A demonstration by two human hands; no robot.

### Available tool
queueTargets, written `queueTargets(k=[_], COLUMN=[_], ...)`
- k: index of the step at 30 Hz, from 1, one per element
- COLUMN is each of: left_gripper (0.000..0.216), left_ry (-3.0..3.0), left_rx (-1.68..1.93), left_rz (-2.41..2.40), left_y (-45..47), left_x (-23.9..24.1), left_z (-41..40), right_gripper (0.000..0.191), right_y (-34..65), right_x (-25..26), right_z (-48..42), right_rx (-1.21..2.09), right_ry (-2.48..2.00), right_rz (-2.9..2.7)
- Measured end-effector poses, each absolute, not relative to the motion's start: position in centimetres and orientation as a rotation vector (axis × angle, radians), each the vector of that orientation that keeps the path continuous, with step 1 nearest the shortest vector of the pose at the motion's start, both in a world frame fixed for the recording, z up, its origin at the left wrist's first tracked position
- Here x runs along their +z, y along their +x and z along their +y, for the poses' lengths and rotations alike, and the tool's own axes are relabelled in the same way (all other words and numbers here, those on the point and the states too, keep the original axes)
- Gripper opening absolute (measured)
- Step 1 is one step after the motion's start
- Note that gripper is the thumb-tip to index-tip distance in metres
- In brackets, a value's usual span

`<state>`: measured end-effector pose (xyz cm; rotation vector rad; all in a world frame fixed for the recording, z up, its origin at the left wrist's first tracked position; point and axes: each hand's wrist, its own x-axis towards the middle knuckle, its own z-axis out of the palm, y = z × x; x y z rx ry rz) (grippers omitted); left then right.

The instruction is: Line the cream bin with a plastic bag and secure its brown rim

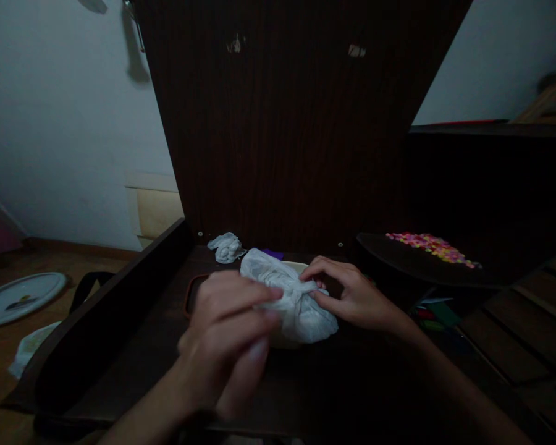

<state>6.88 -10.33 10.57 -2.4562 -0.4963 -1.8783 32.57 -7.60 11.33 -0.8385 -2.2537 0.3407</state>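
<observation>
A white plastic bag (285, 289), gathered into a knot at its middle, sits on a pale container (301, 267) whose rim shows behind it. My right hand (347, 290) pinches the knotted part between thumb and fingers. Closer to the camera, my left hand (231, 334) is blurred, with its fingertips at the left side of the bag. Whether those fingers grip any of the plastic cannot be made out. What the bag holds is hidden.
Behind the bag lie a crumpled white plastic bag (227, 248) and a purple item (273, 253). Part of a brown-rimmed object (191, 296) shows beside my left hand. Pink and yellow pieces (433, 246) cover part of a dark shelf at right. A raised side board (115, 309) borders the left.
</observation>
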Motion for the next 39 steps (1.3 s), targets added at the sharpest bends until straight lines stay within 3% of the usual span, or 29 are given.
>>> queueTargets(k=[5,10,18,24,28,34,39], left_gripper=[0.040,0.026,0.021,0.023,0.023,0.022,0.020], left_ry=[-2.969,-3.159,-3.018,-2.664,-2.218,-1.930,-1.822], left_rx=[-1.311,-1.004,-1.359,-1.825,-2.199,-2.300,-2.309], left_rz=[-0.665,-0.789,-0.999,-1.459,-1.672,-1.736,-1.765], left_y=[9.0,9.7,8.9,7.6,5.7,3.5,2.7], left_x=[11.0,11.1,10.6,9.9,9.8,9.7,9.3], left_z=[-5.6,-3.8,-3.1,-1.9,-0.8,-0.1,0.3], right_gripper=[0.027,0.027,0.012,0.038,0.038,0.024,0.029], right_y=[32.0,32.0,31.9,32.2,32.9,32.7,32.1], right_x=[11.3,10.8,10.3,10.6,10.4,10.4,10.4], right_z=[-7.3,-6.9,-6.9,-7.7,-7.7,-7.5,-7.5], right_rx=[0.297,0.243,0.264,0.334,0.295,0.287,0.267], right_ry=[-0.731,-0.764,-0.895,-1.019,-1.086,-1.093,-1.090], right_rz=[-2.249,-2.195,-2.228,-2.236,-2.186,-2.114,-2.131])
